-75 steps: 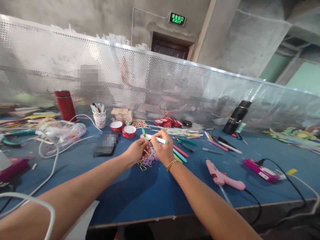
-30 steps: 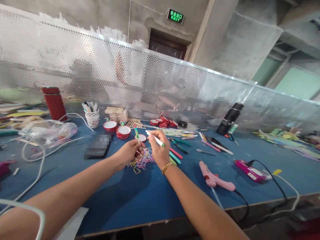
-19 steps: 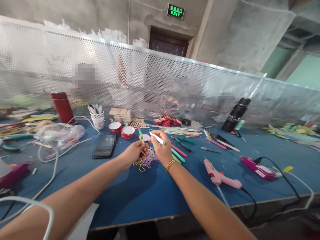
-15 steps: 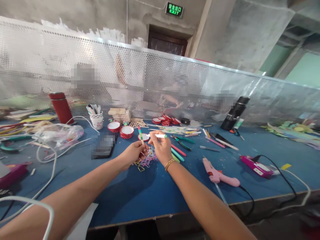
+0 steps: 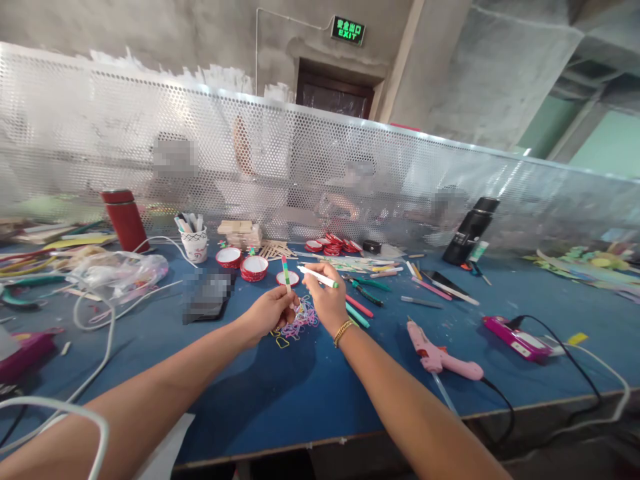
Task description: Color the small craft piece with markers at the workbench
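My left hand [image 5: 273, 310] pinches a craft stick [image 5: 286, 272] near its lower end and holds it upright; coloured bands, among them red, blue and green, run across it. In my right hand [image 5: 327, 300] is a white marker with a green end [image 5: 320, 276], its tip pointing left toward the stick and a little apart from it. Beneath the hands lies a heap of pastel loops [image 5: 300, 320]. A red and a teal marker [image 5: 357, 315] rest beside my right wrist. Just behind the stick is a red-rimmed white disc [image 5: 287, 279].
Red-rimmed round pieces [image 5: 254, 268] stand stacked behind a phone [image 5: 210, 297]. A cup of pens [image 5: 194, 243] and a red flask [image 5: 125, 220] are at the back left. Pliers [image 5: 367, 290] and a pink glue gun [image 5: 440, 357] with its cord lie right. A perforated screen [image 5: 310, 160] borders the table.
The marker in my right hand has tilted, its green end now lower, and its tip has drawn slightly away from the stick. The view has shifted a little.
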Available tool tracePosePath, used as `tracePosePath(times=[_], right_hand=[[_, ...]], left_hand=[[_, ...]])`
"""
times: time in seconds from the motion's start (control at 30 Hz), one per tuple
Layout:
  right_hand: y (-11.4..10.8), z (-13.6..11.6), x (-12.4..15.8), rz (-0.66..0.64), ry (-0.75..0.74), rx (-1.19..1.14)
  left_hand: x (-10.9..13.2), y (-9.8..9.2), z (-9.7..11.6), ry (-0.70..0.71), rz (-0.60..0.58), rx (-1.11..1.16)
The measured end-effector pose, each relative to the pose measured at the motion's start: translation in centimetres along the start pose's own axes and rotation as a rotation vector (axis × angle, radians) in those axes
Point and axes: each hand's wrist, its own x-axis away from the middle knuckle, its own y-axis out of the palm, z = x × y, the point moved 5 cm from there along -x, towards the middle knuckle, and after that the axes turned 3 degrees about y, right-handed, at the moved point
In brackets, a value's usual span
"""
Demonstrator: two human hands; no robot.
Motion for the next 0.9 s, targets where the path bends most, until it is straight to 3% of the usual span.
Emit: tracePosePath(times=[0.33,0.67,0.9], right_hand=[[0.0,-1.5,0.5,-0.048,-0.095,0.112],[0.6,-1.3,0.7,-0.084,-0.081,0.156],[0.2,-1.4,0.6,-0.025,-0.089,0.155]], left_hand=[[0.1,0.0,0.3,0.008,0.03,0.001],[0.2,0.4,0.2,0.007,0.004,-0.021],[0.0,0.2,0.1,0.022,0.013,-0.017]])
